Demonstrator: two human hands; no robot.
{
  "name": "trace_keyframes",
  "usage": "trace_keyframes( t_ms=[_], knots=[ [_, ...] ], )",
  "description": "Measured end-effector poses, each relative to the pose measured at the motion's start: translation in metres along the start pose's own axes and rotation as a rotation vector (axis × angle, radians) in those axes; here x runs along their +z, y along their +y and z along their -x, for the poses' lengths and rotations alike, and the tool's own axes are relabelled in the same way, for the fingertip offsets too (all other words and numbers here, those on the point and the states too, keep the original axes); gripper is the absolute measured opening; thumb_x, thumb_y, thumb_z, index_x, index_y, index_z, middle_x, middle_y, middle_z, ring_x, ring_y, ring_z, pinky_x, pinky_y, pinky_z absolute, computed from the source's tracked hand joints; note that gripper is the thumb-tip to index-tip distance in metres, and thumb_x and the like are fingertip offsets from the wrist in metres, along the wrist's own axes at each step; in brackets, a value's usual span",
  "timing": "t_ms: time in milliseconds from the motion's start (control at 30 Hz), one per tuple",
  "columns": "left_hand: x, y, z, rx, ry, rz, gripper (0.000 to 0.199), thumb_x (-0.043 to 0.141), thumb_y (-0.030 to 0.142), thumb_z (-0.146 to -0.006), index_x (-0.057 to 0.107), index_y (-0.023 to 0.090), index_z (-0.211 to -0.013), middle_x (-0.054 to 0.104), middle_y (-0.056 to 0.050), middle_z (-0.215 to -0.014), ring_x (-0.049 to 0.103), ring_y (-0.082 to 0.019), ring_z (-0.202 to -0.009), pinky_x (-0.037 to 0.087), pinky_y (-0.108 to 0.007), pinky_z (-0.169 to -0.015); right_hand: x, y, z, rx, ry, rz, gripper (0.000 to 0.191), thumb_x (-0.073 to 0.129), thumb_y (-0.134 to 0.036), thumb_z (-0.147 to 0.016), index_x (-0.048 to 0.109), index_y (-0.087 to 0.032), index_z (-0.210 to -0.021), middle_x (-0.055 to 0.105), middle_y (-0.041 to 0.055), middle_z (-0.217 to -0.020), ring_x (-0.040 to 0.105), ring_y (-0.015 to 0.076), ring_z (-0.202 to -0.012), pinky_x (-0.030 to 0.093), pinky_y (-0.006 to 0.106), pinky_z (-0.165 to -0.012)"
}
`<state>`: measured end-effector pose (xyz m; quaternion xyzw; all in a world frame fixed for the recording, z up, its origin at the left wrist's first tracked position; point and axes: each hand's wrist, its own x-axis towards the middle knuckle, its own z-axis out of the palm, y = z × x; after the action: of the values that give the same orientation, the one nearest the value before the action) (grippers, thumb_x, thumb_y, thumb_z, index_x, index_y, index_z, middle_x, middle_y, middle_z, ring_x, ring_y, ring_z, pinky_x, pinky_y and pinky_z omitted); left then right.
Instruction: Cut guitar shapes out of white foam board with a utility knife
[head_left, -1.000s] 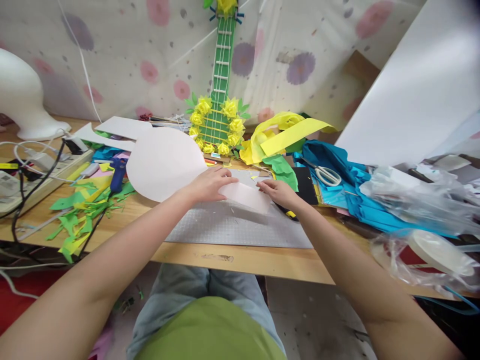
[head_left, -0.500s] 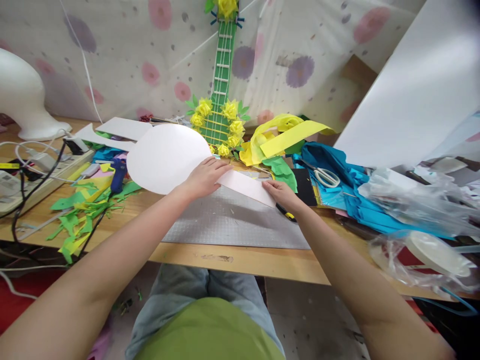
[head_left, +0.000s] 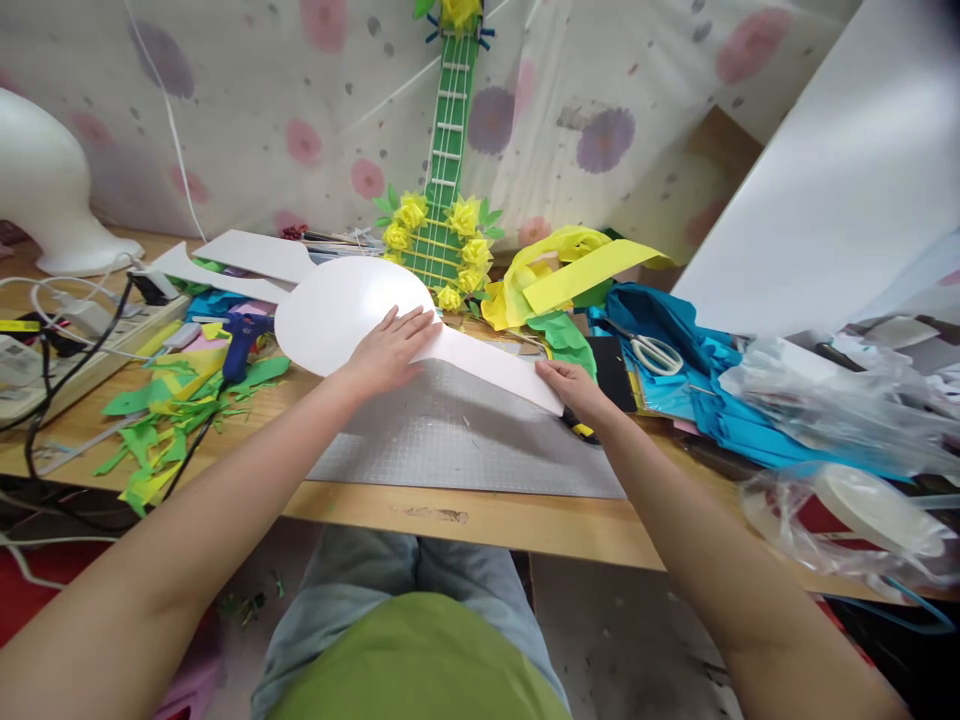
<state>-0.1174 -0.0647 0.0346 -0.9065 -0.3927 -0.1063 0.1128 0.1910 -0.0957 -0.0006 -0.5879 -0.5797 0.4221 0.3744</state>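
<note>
A white paddle-shaped board cutout (head_left: 341, 305), with a rounded body and a long straight neck, is held over the grey cutting mat (head_left: 420, 445). My left hand (head_left: 391, 350) lies with its fingers stretched out on the cutout, where the round part meets the neck. At the neck's far end, my right hand (head_left: 571, 388) pinches the edge, thumb on top. A cutter (head_left: 581, 428) with yellow and black parts lies on the mat's right side, partly behind my right wrist. The cutout casts a shadow on the mat.
Behind stands a green paper guitar (head_left: 442, 190) with yellow flowers. To the left are a blue glue gun (head_left: 241, 345), paper scraps (head_left: 161, 420), a power strip (head_left: 97, 355) and white offcuts (head_left: 259, 255). Scissors (head_left: 656, 354) rest on blue paper (head_left: 712, 400) at right.
The cutout has shifted slightly right, its neck end dipping lower. My left hand has slid left onto the round part, its fingers more spread. My right hand keeps its grip.
</note>
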Motion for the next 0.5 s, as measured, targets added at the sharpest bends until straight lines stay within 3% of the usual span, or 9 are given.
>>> trace_keyframes(
  t_ms=[133,300,400,500],
  knots=[
    [0.0,0.008,-0.001,-0.04,0.034,0.003,0.055,0.033,0.007,-0.083,0.032,0.015,-0.138,0.033,-0.011,-0.145,0.022,-0.021,-0.136,0.016,-0.046,-0.111,-0.006,-0.005,-0.005,0.013,0.028,-0.141,0.054,0.058,-0.068,-0.06,0.062,-0.019,-0.08,0.061,0.002,-0.069,0.049,0.0131,-0.056,0.034,0.024,-0.047],
    [-0.009,0.023,-0.014,-0.246,0.172,0.047,0.069,0.03,-0.001,-0.077,0.016,0.01,-0.143,0.023,-0.016,-0.147,0.014,-0.025,-0.138,0.011,-0.053,-0.11,-0.009,-0.021,-0.011,-0.077,0.138,-0.322,0.07,0.026,-0.078,-0.072,0.056,-0.022,-0.101,0.064,0.0061,-0.081,0.056,0.0153,-0.062,0.042,0.027,-0.051],
    [-0.014,0.038,-0.026,-0.356,0.214,0.074,0.07,0.034,0.002,-0.079,0.009,0.008,-0.144,0.018,-0.018,-0.148,0.009,-0.028,-0.138,0.009,-0.056,-0.109,0.014,-0.033,-0.01,-0.073,0.078,-0.372,0.056,0.048,-0.068,-0.07,0.057,-0.022,-0.101,0.065,0.0057,-0.088,0.056,0.0123,-0.063,0.045,0.026,-0.055],
    [-0.012,0.057,-0.037,-0.404,0.19,0.083,0.067,0.032,0.004,-0.081,0.008,0.006,-0.144,0.017,-0.019,-0.149,0.007,-0.028,-0.138,0.006,-0.056,-0.109,0.052,-0.049,-0.009,-0.065,-0.041,-0.457,0.042,0.064,-0.053,-0.066,0.06,-0.022,-0.095,0.064,0.0041,-0.093,0.056,0.0098,-0.066,0.048,0.025,-0.062]
  ],
)
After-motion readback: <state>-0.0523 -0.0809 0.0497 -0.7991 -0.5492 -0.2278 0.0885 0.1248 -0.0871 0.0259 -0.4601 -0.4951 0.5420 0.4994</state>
